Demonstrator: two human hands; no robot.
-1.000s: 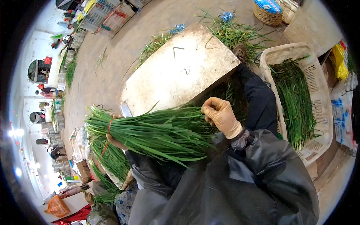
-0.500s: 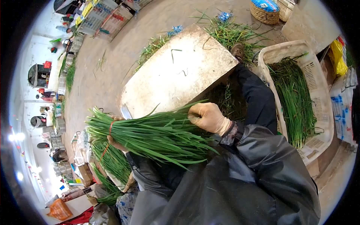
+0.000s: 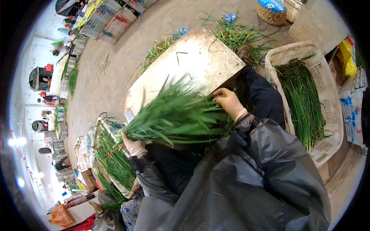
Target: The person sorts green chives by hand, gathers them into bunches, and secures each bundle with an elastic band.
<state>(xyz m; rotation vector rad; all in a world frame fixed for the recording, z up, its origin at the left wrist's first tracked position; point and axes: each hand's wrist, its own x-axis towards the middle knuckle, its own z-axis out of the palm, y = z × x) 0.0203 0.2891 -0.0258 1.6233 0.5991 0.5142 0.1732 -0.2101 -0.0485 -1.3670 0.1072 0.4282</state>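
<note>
My left hand [image 3: 133, 145], in a pale glove, is closed round the stalk end of a bunch of garlic chives [image 3: 179, 113]. The bunch fans out to the right over the board's near edge, its leaves blurred by motion. Beside the leaf tips is my gloved right hand [image 3: 231, 104], fingers curled together; what they pinch, if anything, is too small to make out. A pale board [image 3: 185, 73] with a few loose leaves on it lies beyond the bunch.
At right stands a white plastic crate [image 3: 335, 115] holding long chives [image 3: 302, 104]. More chives with a red band [image 3: 115, 158] lie at lower left. Leaf scraps [image 3: 241, 38] litter the floor behind the board, and a wicker basket [image 3: 271, 16] stands farther back.
The bunch has swung, its stalk end moving right and toward me and its leaves fanning up over the board. My right hand has shifted slightly right and away from me.
</note>
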